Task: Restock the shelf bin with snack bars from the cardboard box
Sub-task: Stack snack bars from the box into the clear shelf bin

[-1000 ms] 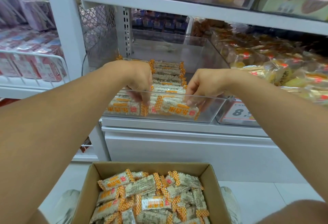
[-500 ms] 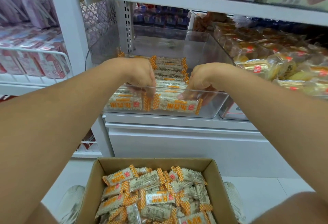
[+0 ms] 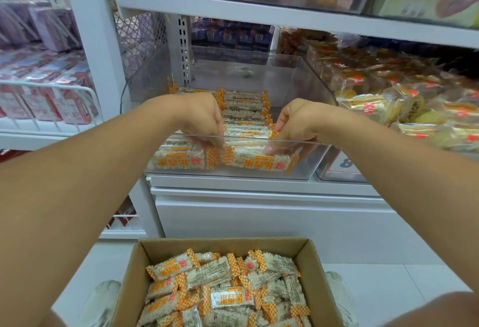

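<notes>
A clear plastic shelf bin (image 3: pixel 308 168) sits on the white shelf and holds rows of white snack bars with orange checkered ends (image 3: pixel 243 108). My left hand (image 3: pixel 199 119) reaches over the bin's front wall, fingers pressing on the front-left bar (image 3: pixel 178 158). My right hand (image 3: pixel 295 124) is also inside the bin, fingertips on the front-right bar (image 3: pixel 259 159). Below, an open cardboard box (image 3: pixel 220 242) on the floor is filled with several more loose bars (image 3: pixel 228 287).
A neighbouring bin on the right holds yellow-wrapped pastries (image 3: pixel 404 108). A white wire basket (image 3: pixel 51 98) with pink packs stands at left. A white shelf post (image 3: pixel 98 54) rises left of the bin. A price tag (image 3: pixel 339 163) sits right of the bin. My shoes (image 3: pixel 339 298) flank the box.
Both hands have stayed in the bin's front row, with the right hand shifted slightly left onto the front-right bar. The view has tilted a little.
</notes>
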Available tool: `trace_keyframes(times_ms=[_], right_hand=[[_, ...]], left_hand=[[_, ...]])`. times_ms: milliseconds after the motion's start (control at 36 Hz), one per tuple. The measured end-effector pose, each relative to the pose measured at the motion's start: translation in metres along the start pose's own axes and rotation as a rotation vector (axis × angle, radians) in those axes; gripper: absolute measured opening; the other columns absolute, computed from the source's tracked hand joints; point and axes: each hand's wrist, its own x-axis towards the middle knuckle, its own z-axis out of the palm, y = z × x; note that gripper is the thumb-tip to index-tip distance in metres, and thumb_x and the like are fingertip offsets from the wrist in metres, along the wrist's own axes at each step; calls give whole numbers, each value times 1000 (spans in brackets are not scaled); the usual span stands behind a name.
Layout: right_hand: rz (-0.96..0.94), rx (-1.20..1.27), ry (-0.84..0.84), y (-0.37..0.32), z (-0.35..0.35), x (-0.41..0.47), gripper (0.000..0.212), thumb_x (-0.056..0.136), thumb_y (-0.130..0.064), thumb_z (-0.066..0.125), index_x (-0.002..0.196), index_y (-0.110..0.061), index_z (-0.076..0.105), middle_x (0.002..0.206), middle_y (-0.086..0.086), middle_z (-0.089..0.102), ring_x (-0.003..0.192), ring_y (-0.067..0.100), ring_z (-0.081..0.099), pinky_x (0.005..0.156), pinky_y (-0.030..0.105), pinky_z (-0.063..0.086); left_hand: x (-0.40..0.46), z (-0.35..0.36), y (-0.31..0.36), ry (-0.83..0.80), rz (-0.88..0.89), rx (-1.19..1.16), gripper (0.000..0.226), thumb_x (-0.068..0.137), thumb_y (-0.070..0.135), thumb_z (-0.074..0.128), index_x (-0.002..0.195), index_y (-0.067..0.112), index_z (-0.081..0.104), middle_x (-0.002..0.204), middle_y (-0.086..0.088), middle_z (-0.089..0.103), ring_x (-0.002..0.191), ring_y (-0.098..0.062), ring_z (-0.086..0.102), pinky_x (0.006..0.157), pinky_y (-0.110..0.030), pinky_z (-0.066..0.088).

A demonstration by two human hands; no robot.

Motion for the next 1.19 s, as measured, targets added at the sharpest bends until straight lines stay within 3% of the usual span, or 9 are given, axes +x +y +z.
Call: trace_keyframes(times_ms=[194,389,611,778,861,1000,1056,1139,1194], right_hand=[[66,-138,-110,-2,1,5,77,61,-32,96,121,-1,59,104,16,70,76,34,76,71,47,64],[65,-23,-102,-8,11,-2,75,74,-25,90,132,-1,49,133,13,58,88,26,68,34,24,49],[82,151,-117,-5,4,8,74,81,-35,84,135,5,51,133,16,58,78,35,76,71,41,64],[9,-27,82,-7,0,18,66,102,-53,47,149,-8,41,156,7,36,125,32,57,99,46,54],[36,263,-62,-7,4,24,50,105,-37,52,144,-7,45,147,4,48,100,28,71,81,45,63],[21,270,-107,-4,3,22,32,105,-23,53,131,-4,55,99,15,73,75,26,75,70,42,64],[-27,37,21,-2,2,20,33,102,-31,57,121,-4,58,104,17,70,82,31,74,71,43,63],[-362,-438,553,1,6,8,28,98,-42,56,99,-14,60,100,9,66,84,29,61,70,37,49],[-643,-403,808,4,21,-17,27,99,-42,52,86,-20,59,80,-1,62,73,24,57,66,36,46]], left_hand=[[-5,4,-1,28,-15,-151,13,72,20,90,78,12,81,66,-3,75,55,-7,66,55,-20,54],[-8,6,4,44,-38,-224,28,63,22,94,77,11,73,60,-1,72,49,-8,66,50,-20,52],[-4,5,7,9,-44,-161,34,59,14,96,79,13,69,63,-2,73,53,-12,68,51,-21,53],[2,7,3,187,55,-13,48,62,39,94,101,26,69,87,7,61,79,-13,58,69,-26,46],[3,4,-5,185,35,24,52,65,36,93,111,28,71,100,8,61,95,-16,61,86,-29,50],[2,4,-14,193,43,-6,42,69,31,92,107,22,75,95,10,62,96,-15,60,93,-29,49],[-1,7,-15,287,95,-14,26,79,32,85,99,20,76,95,8,68,91,-12,63,88,-29,52],[-14,13,-14,545,226,-13,13,88,32,76,87,19,75,83,7,70,80,-6,64,78,-29,55],[-28,21,-11,711,379,21,15,91,32,73,83,19,74,73,11,67,70,-2,60,70,-28,54]])
